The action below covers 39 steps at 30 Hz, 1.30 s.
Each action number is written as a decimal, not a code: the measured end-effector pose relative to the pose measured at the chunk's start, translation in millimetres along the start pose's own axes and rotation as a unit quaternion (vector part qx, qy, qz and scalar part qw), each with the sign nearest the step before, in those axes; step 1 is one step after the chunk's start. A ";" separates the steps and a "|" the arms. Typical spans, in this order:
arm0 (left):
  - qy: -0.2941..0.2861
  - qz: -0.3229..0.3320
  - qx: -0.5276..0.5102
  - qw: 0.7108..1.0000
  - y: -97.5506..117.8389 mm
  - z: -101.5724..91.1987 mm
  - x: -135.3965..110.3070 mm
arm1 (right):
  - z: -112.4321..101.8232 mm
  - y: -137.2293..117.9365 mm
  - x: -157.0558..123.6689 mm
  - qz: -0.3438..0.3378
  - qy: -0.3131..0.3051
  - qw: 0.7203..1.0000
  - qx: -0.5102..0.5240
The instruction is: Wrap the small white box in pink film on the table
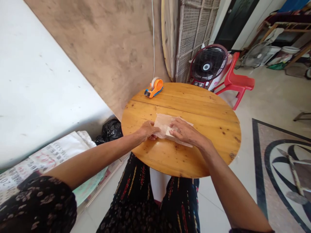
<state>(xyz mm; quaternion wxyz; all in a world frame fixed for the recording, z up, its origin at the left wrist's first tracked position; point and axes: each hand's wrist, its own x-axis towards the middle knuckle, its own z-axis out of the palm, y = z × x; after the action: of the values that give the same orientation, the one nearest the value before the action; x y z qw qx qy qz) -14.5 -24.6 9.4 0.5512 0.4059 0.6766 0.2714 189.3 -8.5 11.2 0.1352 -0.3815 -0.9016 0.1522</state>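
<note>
A pale, thin sheet of paper or plastic (164, 123) lies flat on the round wooden table (209, 129). My left hand (147, 130) rests at the sheet's near left corner with its fingers curled onto the edge. My right hand (186, 132) lies on top of the sheet, fingers stretched out and pressing it down. An orange tape dispenser (155, 87) with a white roll stands at the table's far left edge, away from both hands.
Behind the table stand a red floor fan (208, 65) and a red plastic chair (236, 82). A black bag (110, 130) and printed sacks (48, 158) lie on the floor at the left by the wall. A wicker screen (194, 29) leans at the back.
</note>
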 end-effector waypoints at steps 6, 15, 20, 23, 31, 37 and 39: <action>-0.016 -0.012 -0.002 1.000 3.9 7.4 2.4 | -3.8 -0.1 4.3 0.008 -0.026 1.000 0.014; -0.014 0.028 0.023 0.999 17.7 17.7 0.9 | -8.7 -4.0 6.2 0.025 -0.055 0.998 0.009; 0.002 0.083 0.054 0.995 20.4 27.7 -0.5 | -8.8 -4.6 5.0 0.031 -0.051 0.998 0.012; 0.004 0.127 0.069 0.989 18.9 32.8 -1.1 | -7.6 -3.7 4.0 0.038 -0.039 0.998 0.016; -0.081 0.127 0.139 0.979 34.6 27.0 -11.8 | -5.2 -4.3 2.2 0.095 -0.035 0.995 0.013; -0.168 0.157 0.127 0.965 33.5 16.9 -13.2 | -12.4 0.3 -0.6 0.112 -0.076 0.990 0.037; -0.176 0.221 0.180 0.942 29.4 16.0 -11.5 | -14.1 3.9 -1.6 0.110 -0.094 0.988 0.055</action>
<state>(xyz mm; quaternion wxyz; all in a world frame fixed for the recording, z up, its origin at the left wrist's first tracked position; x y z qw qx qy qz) 9.0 -20.3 35.5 0.5054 0.6791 0.4994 0.1843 198.0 -4.7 22.5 0.0526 -0.4544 -0.8532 0.2508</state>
